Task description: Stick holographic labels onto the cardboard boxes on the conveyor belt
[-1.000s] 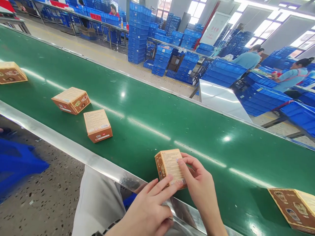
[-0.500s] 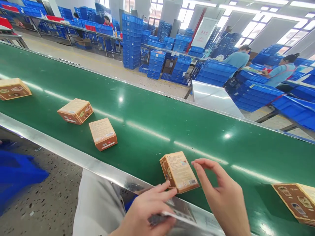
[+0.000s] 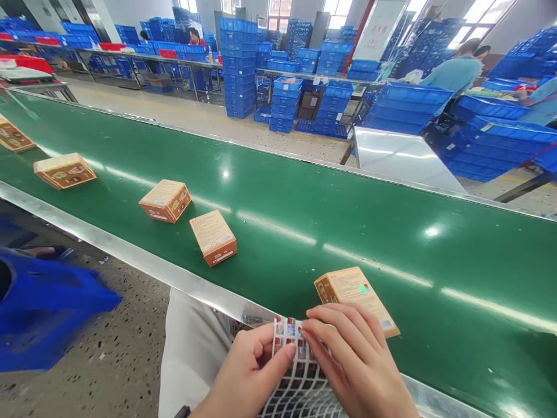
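Your left hand (image 3: pixel 250 374) had the sticker sheet (image 3: pixel 300 386) pinched, thumb across the top of its white grid, fingers tucked behind. And here was your right hand (image 3: pixel 359 360), fingers drawn in narrow at the sheet's upper edge, thumb and forefinger right by a row of shiny squares; whether a sticker sat between those tips, you couldn't tell from this angle. The sheet curved between your two hands, over the metal rim (image 3: pixel 209 296) of the green belt (image 3: pixel 278 191).

Just beyond your right hand lay the near box (image 3: pixel 348 287), a bright patch (image 3: pixel 363 288) on its upper face, one lower corner hidden behind your fingers. Touching or merely overlapped? No way to say. Off past your left hand, well apart from it, the next box (image 3: pixel 213 235) sat tilted on the belt, with another box (image 3: pixel 165 200) close behind.

Now the risks, as I judged them: that bend could lift neighbouring stickers, or a hasty pinch might tear one or bring two away together. A loose left grip could let the sheet slip off your thumb. And your right knuckles, so near the box, could nudge it askew with one careless sweep.
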{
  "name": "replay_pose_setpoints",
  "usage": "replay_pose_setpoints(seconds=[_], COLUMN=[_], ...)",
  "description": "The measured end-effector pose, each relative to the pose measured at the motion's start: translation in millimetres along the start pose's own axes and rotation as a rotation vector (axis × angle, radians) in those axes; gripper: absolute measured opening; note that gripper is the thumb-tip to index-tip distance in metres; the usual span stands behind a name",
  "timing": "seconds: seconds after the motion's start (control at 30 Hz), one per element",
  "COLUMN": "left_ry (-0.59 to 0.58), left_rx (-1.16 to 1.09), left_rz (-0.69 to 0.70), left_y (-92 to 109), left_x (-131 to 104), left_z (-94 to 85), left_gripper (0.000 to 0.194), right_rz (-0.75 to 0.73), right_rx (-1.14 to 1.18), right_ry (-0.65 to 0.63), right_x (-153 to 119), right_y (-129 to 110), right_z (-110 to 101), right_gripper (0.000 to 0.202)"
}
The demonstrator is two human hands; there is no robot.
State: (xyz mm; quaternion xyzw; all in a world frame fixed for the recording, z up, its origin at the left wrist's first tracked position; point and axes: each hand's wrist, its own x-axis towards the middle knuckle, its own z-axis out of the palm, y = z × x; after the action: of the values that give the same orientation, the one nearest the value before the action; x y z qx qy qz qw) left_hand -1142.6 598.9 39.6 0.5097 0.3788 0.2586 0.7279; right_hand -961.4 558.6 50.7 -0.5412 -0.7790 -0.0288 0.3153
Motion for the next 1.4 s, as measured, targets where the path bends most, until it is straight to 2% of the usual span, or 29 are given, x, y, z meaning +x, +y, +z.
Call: replay_pose_setpoints(seconds=[0.1, 0.2, 0.3, 0.37, 0.43, 0.53, 0.63, 0.77, 1.07, 1.4], left_ry=[0.004, 0.067, 0.176, 0.206, 0.199, 0.216, 0.192, 0.144, 0.069, 0.008], left_rx=[-0.058, -0.071, -0.023, 0.047, 0.17, 0.427, 0.614, 0.669, 0.555, 0.556], left_rz=[-0.017, -0.03, -0.023, -0.009, 0.09, 0.302, 0.369, 0.347, 0.29, 0.282], left_y=[2, 2, -2, -2, 1, 10, 16, 16, 21, 25], left_x=[3, 5, 1, -4, -7, -6, 3, 19, 25, 27], left_z=[-2.1, -13.3, -35.9, -52.8, -66.1, -74.7, -72.4, -65.1, -52.0, -35.5], left_gripper=[0.057, 0.058, 0.058, 0.052, 0.042, 0.024, 0.025, 0.024, 0.024, 0.03], right_rz=[-0.01, 0.028, 0.287, 0.502, 0.648, 0.741, 0.768, 0.783, 0.813, 0.803], right_rx=[0.099, 0.303, 0.5, 0.655, 0.822, 0.941, 0.976, 0.988, 0.875, 0.68], right_ry=[0.007, -0.033, -0.059, -0.073, -0.106, -0.133, -0.176, -0.235, -0.38, -0.316], right_x=[-1, 2, 17, 36, 60, 95, 121, 137, 133, 120], right_y=[-1, 0, 7, 15, 24, 35, 39, 41, 61, 58], right_z=[0, -6, -10, -5, 7, 33, 56, 69, 60, 46], right_gripper=[0.019, 0.015, 0.01, 0.019, 0.03, 0.04, 0.041, 0.04, 0.041, 0.039])
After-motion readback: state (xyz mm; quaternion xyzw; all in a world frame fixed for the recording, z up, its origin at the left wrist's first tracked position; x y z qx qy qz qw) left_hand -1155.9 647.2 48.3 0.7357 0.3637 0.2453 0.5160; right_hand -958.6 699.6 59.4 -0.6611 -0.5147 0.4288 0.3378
